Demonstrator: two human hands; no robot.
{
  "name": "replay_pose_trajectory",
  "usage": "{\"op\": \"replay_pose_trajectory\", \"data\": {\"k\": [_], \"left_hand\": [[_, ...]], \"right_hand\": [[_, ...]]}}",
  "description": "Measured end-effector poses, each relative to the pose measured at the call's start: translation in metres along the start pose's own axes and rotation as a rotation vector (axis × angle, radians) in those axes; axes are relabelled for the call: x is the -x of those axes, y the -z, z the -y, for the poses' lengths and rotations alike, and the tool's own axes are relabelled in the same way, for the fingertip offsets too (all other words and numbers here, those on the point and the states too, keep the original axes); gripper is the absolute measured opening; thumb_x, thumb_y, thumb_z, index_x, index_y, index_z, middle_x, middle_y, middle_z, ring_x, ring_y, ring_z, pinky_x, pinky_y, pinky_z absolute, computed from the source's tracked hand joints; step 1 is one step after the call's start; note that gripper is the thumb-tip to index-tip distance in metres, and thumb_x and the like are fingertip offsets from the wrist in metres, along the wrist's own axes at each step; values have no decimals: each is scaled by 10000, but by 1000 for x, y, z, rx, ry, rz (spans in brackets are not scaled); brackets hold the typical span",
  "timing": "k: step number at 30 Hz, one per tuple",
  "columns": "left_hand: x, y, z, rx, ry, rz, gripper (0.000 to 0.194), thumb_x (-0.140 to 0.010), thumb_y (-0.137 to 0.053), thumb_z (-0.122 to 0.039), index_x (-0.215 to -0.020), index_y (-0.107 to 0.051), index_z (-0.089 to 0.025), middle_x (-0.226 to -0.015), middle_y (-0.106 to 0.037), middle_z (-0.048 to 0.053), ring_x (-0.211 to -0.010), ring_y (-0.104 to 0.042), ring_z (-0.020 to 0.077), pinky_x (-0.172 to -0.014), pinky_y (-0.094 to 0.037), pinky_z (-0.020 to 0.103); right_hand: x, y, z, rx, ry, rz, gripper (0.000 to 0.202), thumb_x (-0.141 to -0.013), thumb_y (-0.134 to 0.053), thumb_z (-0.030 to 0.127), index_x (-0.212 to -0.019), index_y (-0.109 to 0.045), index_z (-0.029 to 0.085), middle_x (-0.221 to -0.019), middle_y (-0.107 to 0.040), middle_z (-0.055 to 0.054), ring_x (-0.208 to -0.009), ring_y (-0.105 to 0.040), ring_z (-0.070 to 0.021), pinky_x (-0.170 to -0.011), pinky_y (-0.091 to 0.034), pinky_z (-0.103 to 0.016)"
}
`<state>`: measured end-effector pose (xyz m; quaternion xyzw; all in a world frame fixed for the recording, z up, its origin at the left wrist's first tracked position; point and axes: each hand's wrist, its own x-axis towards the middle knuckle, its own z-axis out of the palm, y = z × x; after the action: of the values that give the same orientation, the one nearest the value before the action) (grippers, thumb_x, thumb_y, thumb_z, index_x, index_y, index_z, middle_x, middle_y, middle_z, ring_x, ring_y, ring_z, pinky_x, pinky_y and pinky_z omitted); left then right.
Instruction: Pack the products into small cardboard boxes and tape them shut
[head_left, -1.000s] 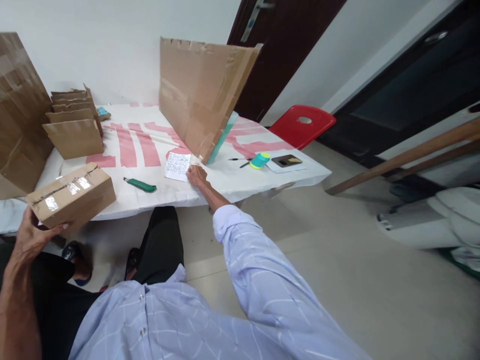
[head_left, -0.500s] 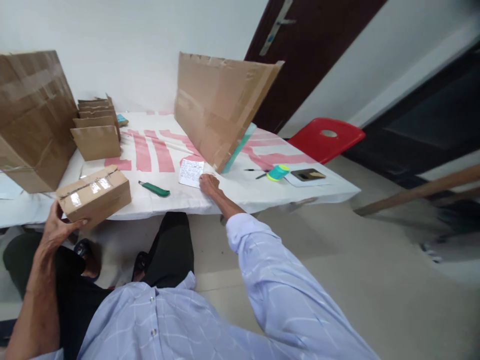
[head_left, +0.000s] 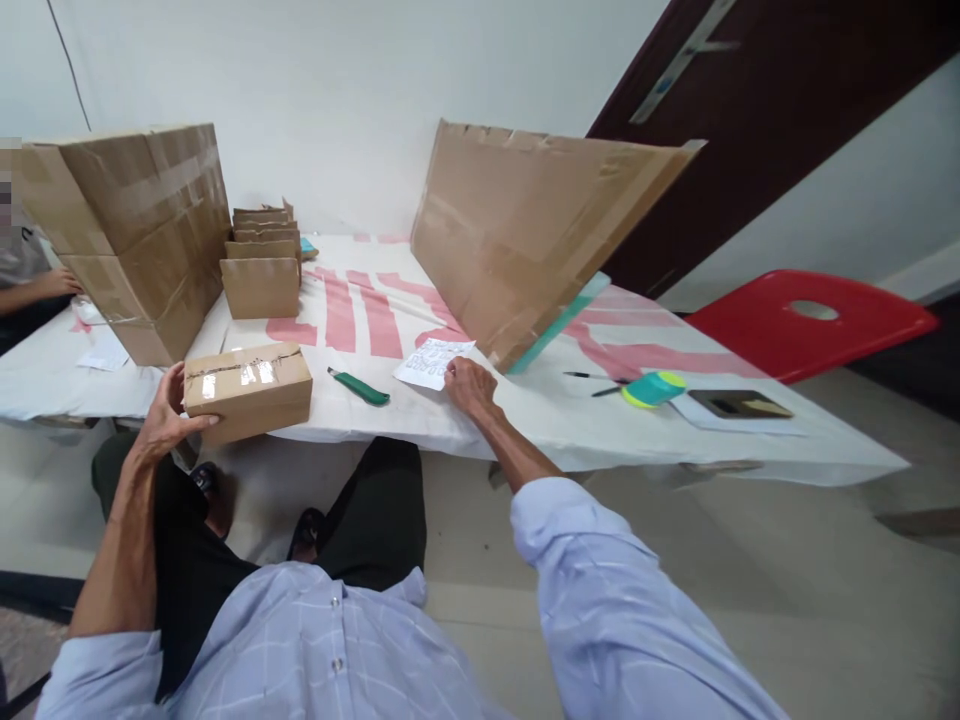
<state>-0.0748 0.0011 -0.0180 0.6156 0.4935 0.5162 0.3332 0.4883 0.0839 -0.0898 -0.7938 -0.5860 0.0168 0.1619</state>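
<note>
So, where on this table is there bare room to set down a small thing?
A wide bare patch lies between the right hand and the pens, before the leaning cardboard panel. A smaller one lies before the paper sheet, between the utility knife and that hand. It is crowded at left, around the large cardboard box and small carton.

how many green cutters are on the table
1: the green cutter lies between the small box in the left hand and the paper at the right hand; others may be hidden.
</note>
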Motion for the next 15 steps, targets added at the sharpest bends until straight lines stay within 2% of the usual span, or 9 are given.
{"op": "replay_pose_trajectory", "data": {"k": [3, 7, 11, 15], "left_hand": [[-2, 3, 5, 12, 1, -24, 1156, -403, -1077, -391, -1403, -513, -257, -1639, -520, 205, -1547, -509, 409, -1175, -545, 500], [-4, 5, 2, 12, 8, -37, 1084, -400, -1082, -369, -1323, -527, -246, -1578, -568, 195, -1522, -523, 397, -1109, -582, 454], [-9, 2, -5, 32, 16, -45, 1101, -376, -1089, -361, -1309, -520, -224, -1529, -594, 194, -1490, -533, 383, -1088, -584, 430], [-10, 1, -10, 35, 1, -32, 1077, -390, -1086, -377, -1294, -522, -219, -1517, -595, 191, -1451, -561, 367, -1034, -606, 406]], "right_hand": [[-3, -6, -2, -15, -46, 45, 341, -961, -541, 170, -1221, -762, 168, -1264, -771, -183, -1127, -681, -298, -902, -480, -359], [-1, -12, -17, -22, -63, 59, 334, -953, -556, 177, -1218, -759, 191, -1207, -800, -131, -1096, -696, -264, -891, -492, -321], [-2, -15, -29, -37, -50, 48, 348, -958, -567, 216, -1262, -735, 212, -1216, -801, -96, -1109, -698, -248, -909, -503, -306], [-7, -14, -32, -53, -28, 41, 452, -926, -593, 198, -1367, -691, 205, -1198, -802, -98, -1130, -700, -265, -943, -512, -322]]}}
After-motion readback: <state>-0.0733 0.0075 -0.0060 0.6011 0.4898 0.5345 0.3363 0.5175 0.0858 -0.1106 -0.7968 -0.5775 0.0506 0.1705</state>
